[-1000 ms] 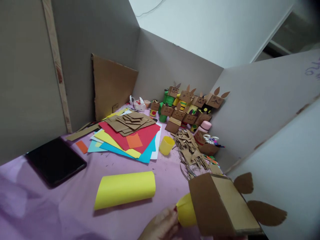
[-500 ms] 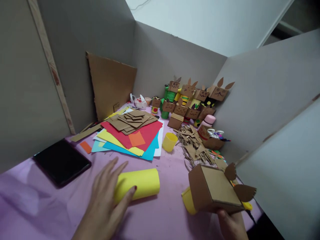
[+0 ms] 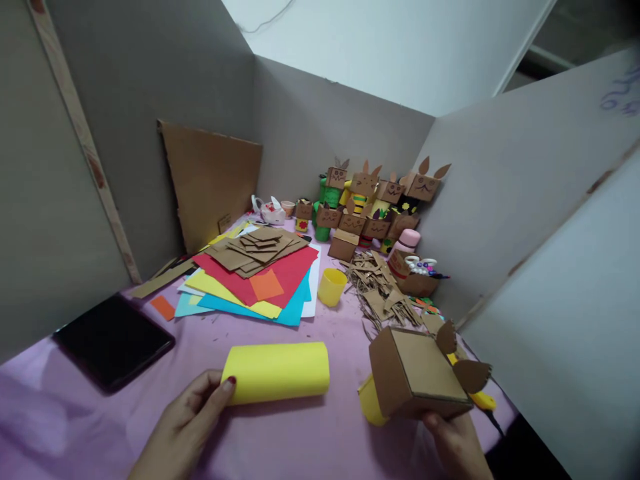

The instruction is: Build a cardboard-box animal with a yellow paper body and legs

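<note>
Down at the near edge of the lilac-covered table, the left hand is closed on the left end of the yellow rolled paper tube, thumb on top and fingers tucked under. The tube lies flat on its side across the cloth. Over on the right, the right hand grips the brown cardboard box with two leaf-shaped ears from underneath. It's held tilted above the table, with a yellow paper cylinder poking out at its lower left.

That tube looks feather-light and soft-walled. Squeeze it mid-span and I'd say it creases, so a gentle pinch at the rim is the safer hold. The box reads stiffer, but its ears are thin flaps, so the flat sides are the better place to grip.

Further back are a fan of coloured paper sheets topped with cardboard squares, a black tablet at the left, a small yellow cup, a heap of cardboard scraps and a row of cardboard-headed figures against the wall.
</note>
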Tool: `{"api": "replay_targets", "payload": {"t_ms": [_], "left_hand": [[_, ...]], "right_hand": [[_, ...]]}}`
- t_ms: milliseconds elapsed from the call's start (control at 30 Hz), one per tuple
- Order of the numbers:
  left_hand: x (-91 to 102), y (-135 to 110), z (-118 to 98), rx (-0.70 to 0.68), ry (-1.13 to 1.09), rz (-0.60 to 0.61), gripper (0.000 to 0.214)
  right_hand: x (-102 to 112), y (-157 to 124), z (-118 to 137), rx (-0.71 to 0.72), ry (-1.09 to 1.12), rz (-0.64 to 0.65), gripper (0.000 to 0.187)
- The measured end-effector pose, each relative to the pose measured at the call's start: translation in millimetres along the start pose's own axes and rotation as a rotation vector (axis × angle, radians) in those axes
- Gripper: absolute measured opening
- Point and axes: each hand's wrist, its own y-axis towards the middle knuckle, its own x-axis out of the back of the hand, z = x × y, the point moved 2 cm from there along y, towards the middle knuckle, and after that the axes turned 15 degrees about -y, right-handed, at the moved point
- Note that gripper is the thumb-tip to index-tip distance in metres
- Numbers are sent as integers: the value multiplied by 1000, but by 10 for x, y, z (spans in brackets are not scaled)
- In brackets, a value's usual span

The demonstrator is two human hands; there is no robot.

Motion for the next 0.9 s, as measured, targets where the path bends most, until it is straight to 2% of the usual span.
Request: {"api": "replay_targets", "payload": {"t_ms": [133,367,500,667,767,900], "left_hand": [[-230,8,-34,13,-170,-5,39],[-497,83,-53,-68,-101,150,41],[-550,62,-21,-62,-39,221,39],[-533,44,-16,-113,-4,176,42],[-575,33,-28,-127,45,148,45],[-626,1,-37,-190,73,6,44]], "right_hand": [[-48,28,114,9,44,17,44],[-173,59,362,8,129,-120,44],[-224,66,467,-5,150,-146,43],[-238,82,500,-19,188,-147,39],[-248,88,486,-53,218,-190,48],[-277,84,454,-96,260,-195,63]]}}
